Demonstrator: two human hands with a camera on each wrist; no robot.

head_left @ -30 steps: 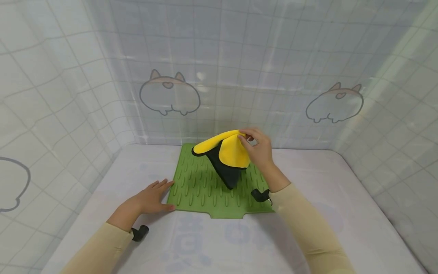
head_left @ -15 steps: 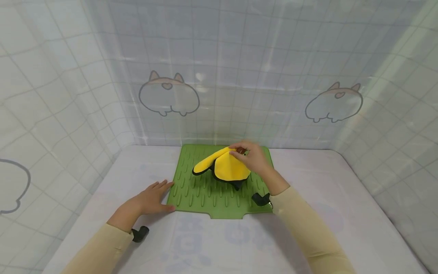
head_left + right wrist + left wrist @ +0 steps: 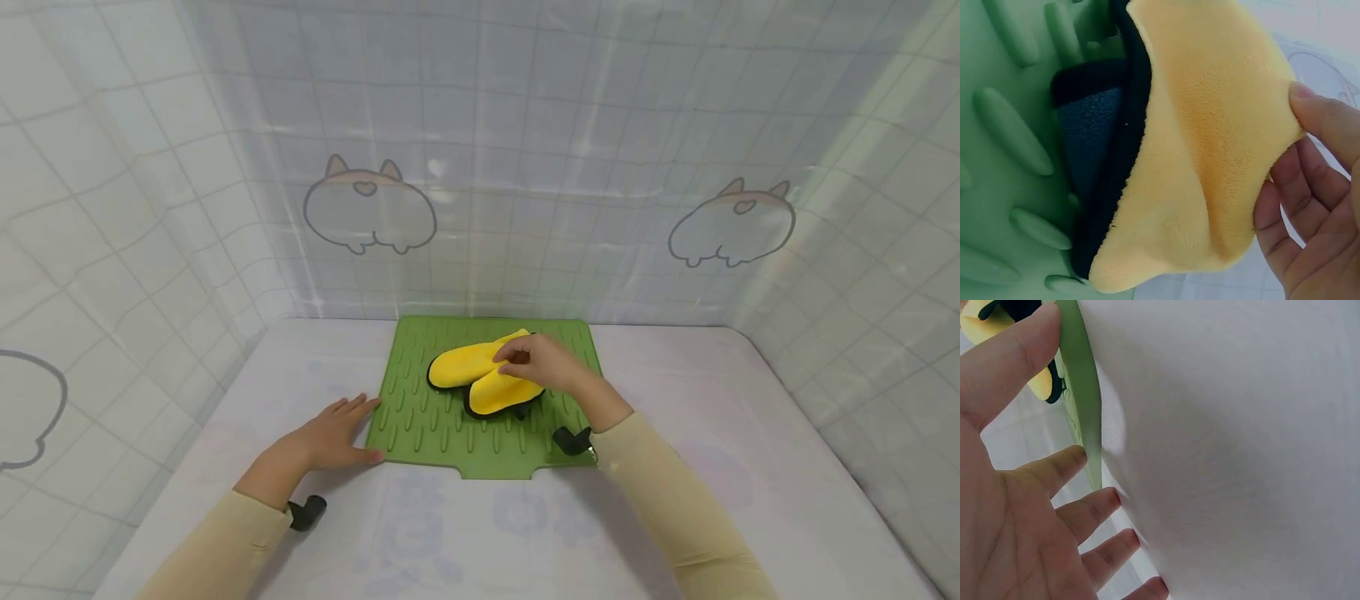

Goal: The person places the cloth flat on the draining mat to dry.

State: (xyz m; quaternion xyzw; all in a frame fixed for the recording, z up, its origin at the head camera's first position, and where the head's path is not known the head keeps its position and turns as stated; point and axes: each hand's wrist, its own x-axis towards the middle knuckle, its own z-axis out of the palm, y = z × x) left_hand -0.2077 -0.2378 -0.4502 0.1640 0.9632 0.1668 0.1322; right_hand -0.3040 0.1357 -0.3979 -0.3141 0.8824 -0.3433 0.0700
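A yellow cloth (image 3: 461,364) with a dark edge and a dark blue-grey underside lies bunched in folds over the green ridged mat (image 3: 427,433). My right hand (image 3: 543,364) pinches a raised fold of it between thumb and fingers; the right wrist view shows the thumb (image 3: 1329,119) on one side of the yellow cloth (image 3: 1210,125) and fingertips on the other. My left hand (image 3: 333,433) rests with spread fingers at the mat's left edge. In the left wrist view its thumb (image 3: 1016,359) and index finger touch the mat's side (image 3: 1085,394), other fingertips the white table cover.
The mat lies on a table with a pale printed cover (image 3: 660,375). Behind it and on both sides hang white grid-patterned curtains (image 3: 510,167) with animal drawings. A small black wrist mount (image 3: 572,440) shows beside the right sleeve.
My right hand has moved down with the cloth, which hung lifted above the mat and now sags onto it in folds. The left hand has stayed in place.
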